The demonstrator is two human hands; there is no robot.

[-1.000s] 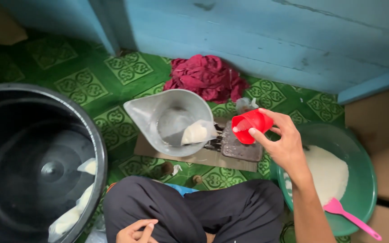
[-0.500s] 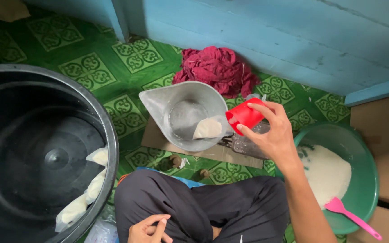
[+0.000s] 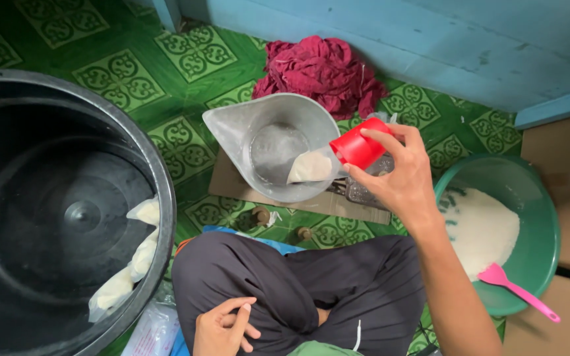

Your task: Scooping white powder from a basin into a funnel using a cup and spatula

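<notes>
My right hand (image 3: pixel 397 178) grips a small red cup (image 3: pixel 359 143), tilted toward a grey scoop-shaped pan (image 3: pixel 268 144). A clear bag of white grains (image 3: pixel 310 166) lies in that pan, just under the cup's mouth. The pan sits on a dark scale (image 3: pixel 367 188) over a piece of cardboard (image 3: pixel 232 184). My left hand (image 3: pixel 222 326) rests on my lap by my crossed legs in dark trousers (image 3: pixel 298 290), fingers loosely curled, holding nothing.
A big black tub (image 3: pixel 61 211) at left holds several filled white bags (image 3: pixel 141 237). At right, a green basin (image 3: pixel 542 217) has white grains and a pink scoop (image 3: pixel 516 290). A maroon cloth (image 3: pixel 321 69) lies by the blue wall. Cardboard boxes (image 3: pixel 562 165) stand at far right.
My right hand has carried the red cup leftward to the pan's edge and tipped it over the bag. The view has shifted a little; my left hand stays on my lap.
</notes>
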